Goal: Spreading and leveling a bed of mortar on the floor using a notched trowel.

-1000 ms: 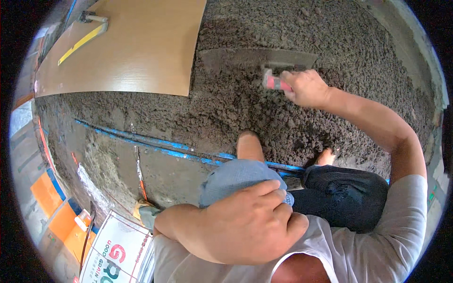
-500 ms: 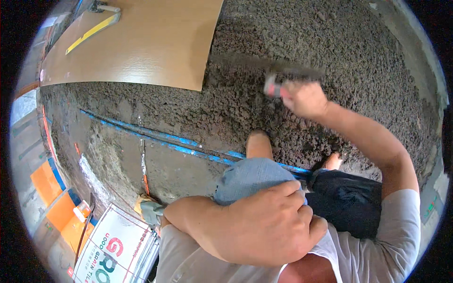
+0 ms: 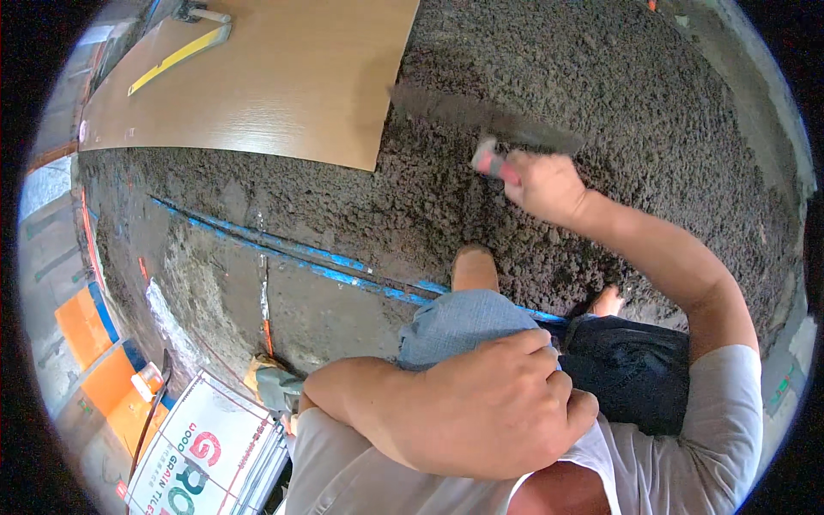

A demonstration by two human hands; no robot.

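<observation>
My right hand [image 3: 549, 189] is wrapped around the red-and-grey handle of a long-bladed trowel [image 3: 485, 116]. Its blade, blurred, lies over coarse, dark, damp mortar [image 3: 618, 94]. The blade's left end reaches the edge of a large tan, glossy tile [image 3: 257, 94], which lies at the upper left. My left hand [image 3: 489, 412] rests on my bent knee in light blue denim, back of the hand up. Its fingers are curled under, the tips are hidden, and no tool shows in it.
On the tile lie a yellow level [image 3: 180, 58] and a pale-handled tool [image 3: 206, 13]. Blue pipes [image 3: 300, 262] run along the floor near my bare feet [image 3: 475, 270]. At lower left are a printed tile carton [image 3: 197, 451] and orange sheets [image 3: 120, 386].
My right hand has shifted slightly left with the trowel, and the blade now slants more, its right end nearer me. The left hand stays on the knee. The whole view has shifted a little.
</observation>
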